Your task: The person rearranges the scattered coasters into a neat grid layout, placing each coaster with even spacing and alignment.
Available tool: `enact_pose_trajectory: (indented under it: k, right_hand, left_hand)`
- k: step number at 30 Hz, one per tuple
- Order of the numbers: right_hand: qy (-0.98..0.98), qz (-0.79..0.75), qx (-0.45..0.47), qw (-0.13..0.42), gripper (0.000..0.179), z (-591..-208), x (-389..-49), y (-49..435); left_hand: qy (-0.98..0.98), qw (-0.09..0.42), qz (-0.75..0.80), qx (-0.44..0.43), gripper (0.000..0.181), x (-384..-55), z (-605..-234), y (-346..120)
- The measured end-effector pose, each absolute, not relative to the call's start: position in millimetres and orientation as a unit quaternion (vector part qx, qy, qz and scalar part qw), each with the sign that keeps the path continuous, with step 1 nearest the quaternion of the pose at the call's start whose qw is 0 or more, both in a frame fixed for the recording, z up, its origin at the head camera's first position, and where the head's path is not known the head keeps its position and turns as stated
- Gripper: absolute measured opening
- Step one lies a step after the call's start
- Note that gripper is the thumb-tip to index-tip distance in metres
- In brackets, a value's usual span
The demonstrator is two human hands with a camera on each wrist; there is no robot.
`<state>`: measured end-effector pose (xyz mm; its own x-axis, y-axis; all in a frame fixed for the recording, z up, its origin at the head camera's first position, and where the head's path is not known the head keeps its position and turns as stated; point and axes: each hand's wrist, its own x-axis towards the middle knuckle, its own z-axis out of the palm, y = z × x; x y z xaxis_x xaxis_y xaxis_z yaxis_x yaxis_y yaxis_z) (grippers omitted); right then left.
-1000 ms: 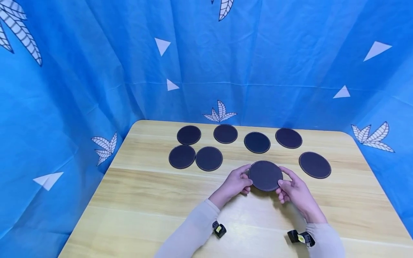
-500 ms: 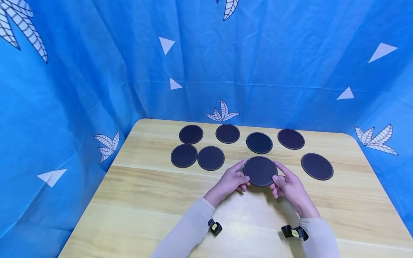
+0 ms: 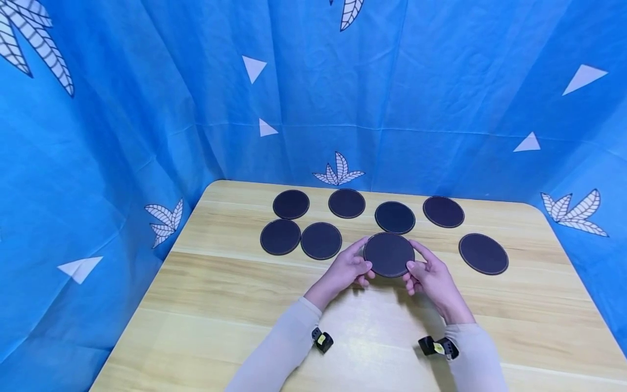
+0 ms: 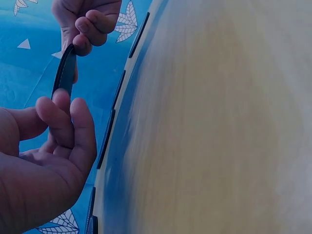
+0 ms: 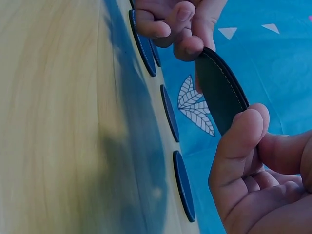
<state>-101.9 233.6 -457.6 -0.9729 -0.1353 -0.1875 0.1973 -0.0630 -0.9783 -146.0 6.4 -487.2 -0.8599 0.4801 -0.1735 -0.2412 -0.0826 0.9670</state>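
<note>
A round dark coaster (image 3: 389,255) with a stitched rim is held up over the table between both hands. My left hand (image 3: 348,270) pinches its left edge between thumb and fingers. Its right edge is gripped by my right hand (image 3: 432,279), thumb on top. Both wrist views show the coaster (image 5: 222,90) edge-on and raised off the wood; whether it is a single one or a thin stack I cannot tell. Just behind it lies another dark coaster (image 3: 394,217), flat on the table. To the left, two more, a coaster (image 3: 321,240) and its neighbour (image 3: 280,237), lie side by side.
Further coasters lie flat toward the back: one coaster (image 3: 291,204) at the left, one coaster (image 3: 346,203) beside it, one coaster (image 3: 443,212) at the right rear and one coaster (image 3: 484,253) at the right. A blue patterned curtain (image 3: 323,92) surrounds the wooden table (image 3: 206,305).
Both hands have carried the held coaster left and slightly away from me, nearer the back coasters. The head view has shifted a little. Coasters on the table lie as before.
</note>
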Motion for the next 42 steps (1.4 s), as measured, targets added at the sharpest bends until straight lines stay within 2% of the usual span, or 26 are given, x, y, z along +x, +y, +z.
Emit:
enact_pose_trajectory:
  k: [14, 22, 33, 42]
  right_hand:
    - [0.686, -0.718, 0.026, 0.113, 0.065, -461, -116, 220]
    - [0.695, -0.707, 0.023, 0.129, 0.068, -463, -127, 210]
    - [0.726, -0.665, 0.033, 0.172, 0.073, -466, -146, 197]
    - [0.722, -0.669, 0.056, 0.169, 0.071, -473, -157, 192]
  left_hand:
    - [0.652, 0.263, 0.705, 0.092, 0.071, -155, -482, -4]
    - [0.664, 0.268, 0.693, 0.084, 0.079, -163, -481, -15]
    - [0.693, 0.272, 0.666, 0.046, 0.077, -179, -481, -24]
    - [0.718, 0.245, 0.651, 0.009, 0.078, -183, -484, -19]
